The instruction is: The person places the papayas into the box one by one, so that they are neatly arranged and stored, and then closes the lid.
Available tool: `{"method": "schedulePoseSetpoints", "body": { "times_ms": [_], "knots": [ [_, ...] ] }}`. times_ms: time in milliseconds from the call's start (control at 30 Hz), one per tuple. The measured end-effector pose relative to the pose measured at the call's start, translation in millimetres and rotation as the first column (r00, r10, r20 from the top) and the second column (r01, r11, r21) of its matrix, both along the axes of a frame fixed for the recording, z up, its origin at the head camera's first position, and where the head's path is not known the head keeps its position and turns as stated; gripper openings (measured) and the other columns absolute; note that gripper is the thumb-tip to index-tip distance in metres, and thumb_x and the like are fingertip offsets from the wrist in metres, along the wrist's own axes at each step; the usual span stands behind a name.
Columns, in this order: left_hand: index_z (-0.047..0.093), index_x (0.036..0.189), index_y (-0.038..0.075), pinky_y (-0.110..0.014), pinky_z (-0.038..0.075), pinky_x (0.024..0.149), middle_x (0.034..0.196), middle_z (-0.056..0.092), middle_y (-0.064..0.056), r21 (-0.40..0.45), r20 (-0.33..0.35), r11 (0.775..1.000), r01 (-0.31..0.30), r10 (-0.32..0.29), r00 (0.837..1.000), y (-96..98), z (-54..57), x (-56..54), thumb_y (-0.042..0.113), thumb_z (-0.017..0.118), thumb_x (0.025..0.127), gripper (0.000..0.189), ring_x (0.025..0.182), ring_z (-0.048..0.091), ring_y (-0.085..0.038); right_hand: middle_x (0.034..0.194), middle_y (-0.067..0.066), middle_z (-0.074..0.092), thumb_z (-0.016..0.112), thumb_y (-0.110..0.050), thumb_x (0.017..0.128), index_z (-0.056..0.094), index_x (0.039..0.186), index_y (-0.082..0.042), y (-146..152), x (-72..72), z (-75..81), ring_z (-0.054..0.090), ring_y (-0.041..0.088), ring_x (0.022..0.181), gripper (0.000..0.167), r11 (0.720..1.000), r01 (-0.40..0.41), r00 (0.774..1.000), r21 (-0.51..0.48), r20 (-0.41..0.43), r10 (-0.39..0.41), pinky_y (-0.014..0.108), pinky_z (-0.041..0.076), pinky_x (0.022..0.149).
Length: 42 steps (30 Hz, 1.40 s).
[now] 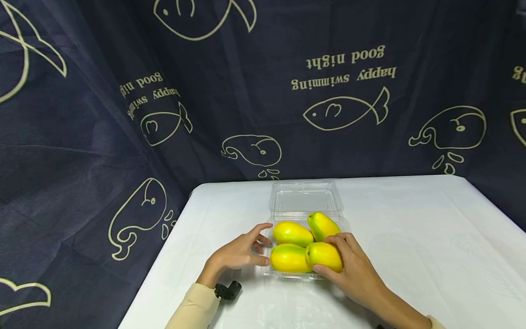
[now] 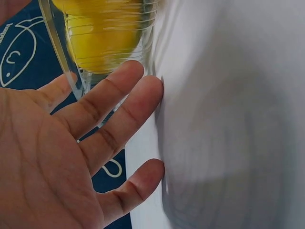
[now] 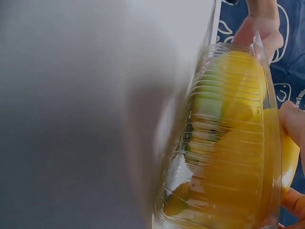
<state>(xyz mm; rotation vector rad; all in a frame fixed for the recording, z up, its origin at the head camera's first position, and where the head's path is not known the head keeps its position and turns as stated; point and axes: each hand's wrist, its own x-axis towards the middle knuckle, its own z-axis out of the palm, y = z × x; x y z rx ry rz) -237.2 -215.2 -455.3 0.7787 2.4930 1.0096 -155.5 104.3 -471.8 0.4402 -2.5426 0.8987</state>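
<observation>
A clear plastic clamshell box (image 1: 287,275) lies on the table with its lid (image 1: 306,198) folded back and several yellow-green mangoes in it. My right hand (image 1: 355,274) grips the front-right mango (image 1: 326,257) between thumb and fingers. Behind that fruit, another mango (image 1: 322,226) leans at an angle. Two more, the back-left mango (image 1: 292,233) and the front-left mango (image 1: 289,258), lie side by side. My left hand (image 1: 237,252) is at the box's left side, fingers spread and holding nothing; in the left wrist view its fingertips (image 2: 151,90) are near the ribbed wall.
A white cloth covers the table (image 1: 419,237). Dark blue curtains (image 1: 349,151) with fish and whale drawings hang behind and to the left. A black wrist device (image 1: 228,290) is strapped at the left sleeve.
</observation>
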Motion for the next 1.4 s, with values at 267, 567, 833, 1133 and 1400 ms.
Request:
{"method": "schedulePoseSetpoints", "body": {
  "times_ms": [267,567,833,1133,1400],
  "knots": [
    [0.021,0.159,0.029,-0.039,0.048,0.093,0.129,0.063,0.002,-0.001,-0.007,1.000,0.010,-0.010,1.000,-0.2,1.6,-1.0,0.040,0.075,0.085,0.092,0.104,0.063,-0.015,0.116,-0.003,0.058,0.083,-0.052,0.077,0.061,0.121,-0.016,2,-0.2,-0.7,0.054,0.014,0.103,0.060,0.998,0.037,0.998,0.043,-0.058,-0.034,0.041,0.049,0.083],
    [0.021,0.159,0.027,-0.040,0.048,0.092,0.129,0.062,0.001,-0.001,-0.011,1.000,0.012,-0.012,1.000,-1.1,1.9,-1.5,0.039,0.075,0.085,0.092,0.105,0.063,-0.016,0.114,-0.005,0.057,0.082,-0.052,0.077,0.062,0.121,-0.015,3,-0.8,0.1,0.055,0.010,0.096,0.061,0.995,0.026,0.995,0.092,-0.095,-0.018,0.038,0.051,0.078],
    [0.022,0.159,0.026,-0.040,0.048,0.092,0.129,0.063,0.000,0.001,-0.007,1.000,0.012,-0.012,1.000,-1.5,1.6,-0.6,0.038,0.075,0.085,0.092,0.104,0.063,-0.016,0.113,-0.006,0.056,0.081,-0.056,0.077,0.063,0.121,-0.017,3,-2.1,1.1,0.054,0.009,0.095,0.061,0.994,0.017,0.996,0.112,-0.086,-0.007,0.037,0.051,0.078],
    [0.022,0.159,0.027,-0.039,0.048,0.091,0.129,0.062,0.001,0.004,0.001,1.000,0.004,-0.004,1.000,-1.4,1.1,0.0,0.039,0.075,0.085,0.092,0.103,0.063,-0.014,0.117,-0.006,0.056,0.083,-0.050,0.078,0.063,0.122,-0.017,4,-1.6,4.9,0.058,0.011,0.099,0.058,0.995,0.003,0.991,0.097,-0.135,0.010,0.039,0.053,0.080],
    [0.022,0.158,0.031,-0.039,0.048,0.092,0.129,0.062,0.003,0.011,0.008,1.000,0.005,-0.005,1.000,-0.5,0.2,1.3,0.039,0.075,0.085,0.091,0.103,0.063,-0.014,0.123,-0.001,0.058,0.083,-0.039,0.081,0.063,0.123,-0.011,11,-10.2,19.0,0.063,0.021,0.111,0.054,0.997,-0.028,0.979,0.077,-0.197,0.043,0.044,0.056,0.082]
  ]
}}
